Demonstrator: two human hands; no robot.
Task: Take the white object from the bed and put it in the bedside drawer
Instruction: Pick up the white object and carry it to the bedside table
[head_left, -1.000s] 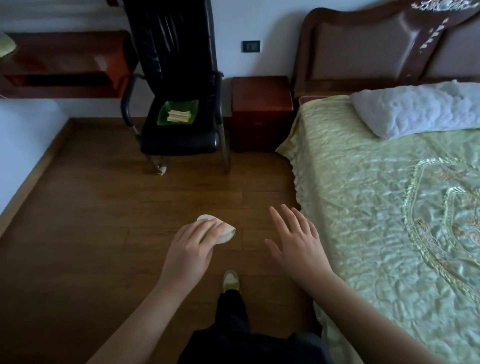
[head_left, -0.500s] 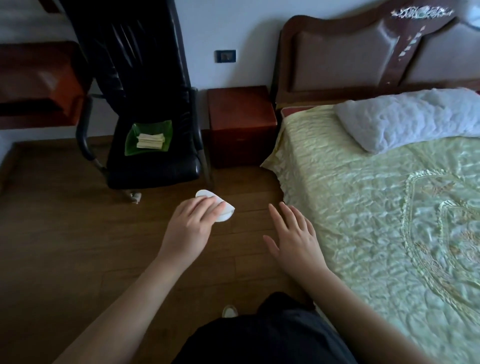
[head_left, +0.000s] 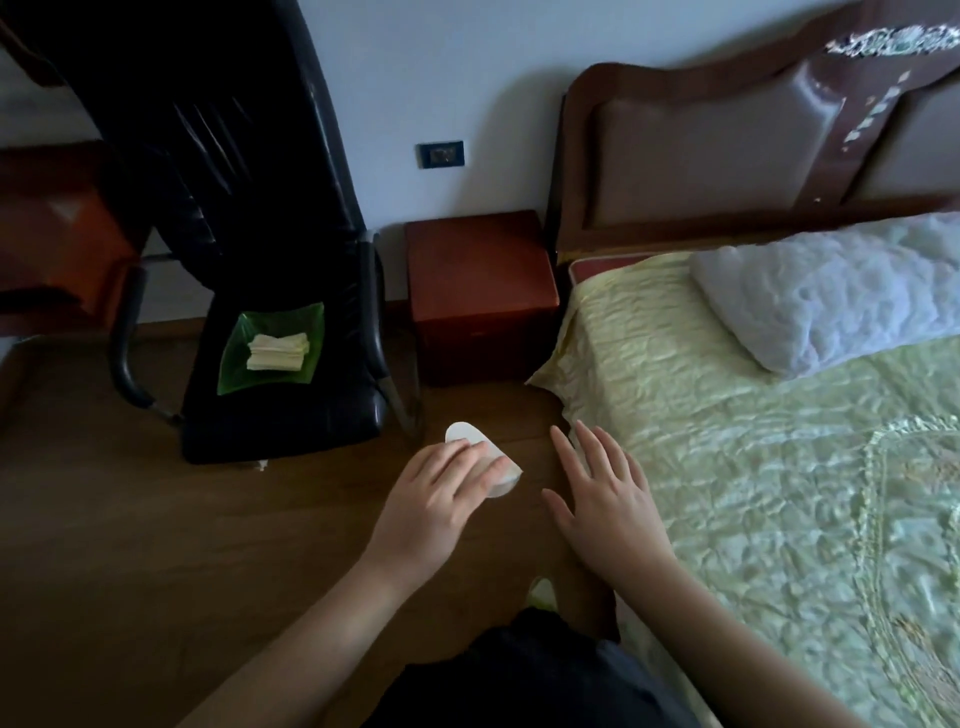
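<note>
My left hand (head_left: 441, 496) holds a flat white heart-shaped object (head_left: 467, 434) over the wooden floor, its fingers covering much of it. Just to the right, my right hand (head_left: 605, 496) hangs with spread fingers and nothing in it, beside the bed's edge. The bed (head_left: 753, 467) with its pale green quilted cover fills the right side. A dark red wooden bedside cabinet (head_left: 478, 291) stands ahead against the wall, between the chair and the headboard. Its front looks closed; no drawer gap shows.
A black office chair (head_left: 270, 322) stands left of the cabinet, with a green dish of folded white cloths (head_left: 272, 351) on its seat. A white pillow (head_left: 831, 301) lies at the head of the bed. A reddish wooden desk (head_left: 57, 234) stands far left.
I have moved forward along the bed: the cabinet and chair are nearer and larger. Both hands keep their pose, the left still holding the white object.
</note>
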